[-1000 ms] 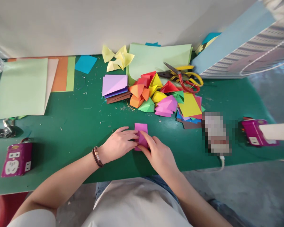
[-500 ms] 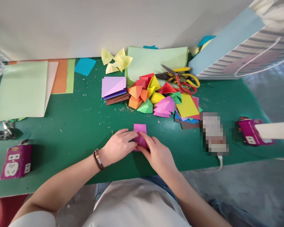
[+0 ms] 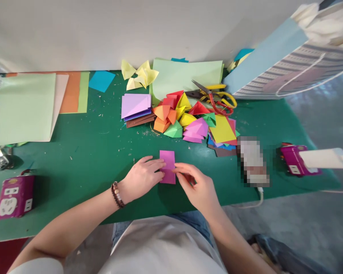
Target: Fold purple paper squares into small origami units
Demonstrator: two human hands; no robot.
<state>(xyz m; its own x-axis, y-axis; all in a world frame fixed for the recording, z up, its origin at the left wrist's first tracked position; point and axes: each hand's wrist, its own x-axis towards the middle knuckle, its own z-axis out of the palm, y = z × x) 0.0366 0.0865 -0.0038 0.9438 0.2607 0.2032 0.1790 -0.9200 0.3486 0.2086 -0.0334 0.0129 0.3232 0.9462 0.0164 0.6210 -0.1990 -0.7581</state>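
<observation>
A folded purple paper rectangle (image 3: 167, 176) lies upright-wise on the green table before me. My left hand (image 3: 145, 176), with a beaded bracelet at the wrist, holds its left side with thumb and fingertips. At its right edge, my right hand (image 3: 196, 182) is closed in a pinch, thumb and forefinger on the paper. Beyond the hands is a pile of folded paper pieces, among them an orange one (image 3: 161, 125), a green one (image 3: 173, 130) and a pink one (image 3: 196, 130). A stack of lilac, blue and brown paper (image 3: 135, 105) lies left of the pile.
Scissors (image 3: 214, 99) lie behind the pile, near a striped paper bag (image 3: 288, 68). Purple power sockets stand left (image 3: 15, 198) and right (image 3: 293, 160). A blurred-out phone-shaped object (image 3: 253, 161) has a cable. Large paper sheets (image 3: 23, 106) lie at left.
My right hand has moved right, off the middle of the purple paper to its right edge, uncovering more of it. My left hand stays on the left side. The view has shifted slightly.
</observation>
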